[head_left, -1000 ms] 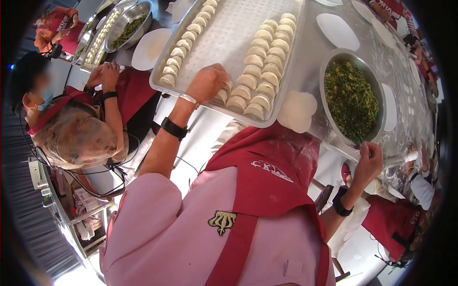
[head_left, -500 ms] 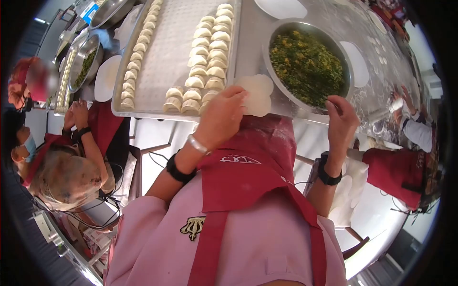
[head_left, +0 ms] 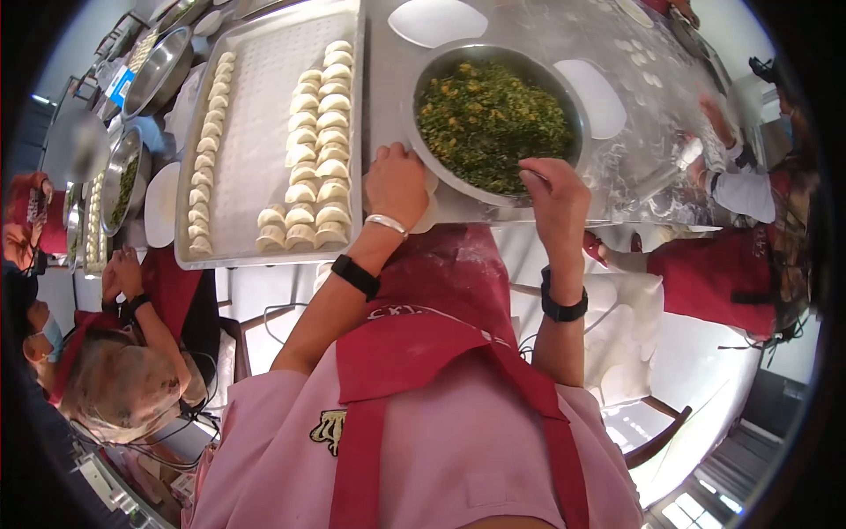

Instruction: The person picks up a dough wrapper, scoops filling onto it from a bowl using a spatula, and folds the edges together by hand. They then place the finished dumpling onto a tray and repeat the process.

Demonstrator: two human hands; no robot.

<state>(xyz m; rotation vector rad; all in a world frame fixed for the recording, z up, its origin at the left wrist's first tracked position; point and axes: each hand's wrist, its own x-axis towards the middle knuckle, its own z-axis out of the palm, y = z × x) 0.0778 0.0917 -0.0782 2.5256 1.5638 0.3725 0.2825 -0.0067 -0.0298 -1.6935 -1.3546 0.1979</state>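
Dumplings (head_left: pixel 333 167), pale and crescent-shaped, lie in neat rows on a shallow metal tray (head_left: pixel 256 132) in this view from a head-worn camera: one row along the tray's left edge, two long rows near its right edge, and a short row of two beside those, at the near end. One second ago the person's left hand (head_left: pixel 397 185) was at that near end, touching the dumplings; now it is off the tray, just beside its right edge, over a small stack of round white wrappers (head_left: pixel 426 212). That shift suggests one dumpling has been left in its row and attention has passed to the wrappers. The left fingers curl downward with their tips hidden, so whether they grasp a wrapper cannot be told. Across the stack, a metal bowl (head_left: pixel 414 115) of chopped green and yellow filling (head_left: pixel 493 123) rests on the floury tabletop (head_left: pixel 643 172). At its near right rim is the right hand (head_left: pixel 561 194), thumb and forefinger pinched together; any thin utensil between them is too unclear to confirm. To the left, a co-worker's hands (head_left: pixel 123 271) are raised close together.
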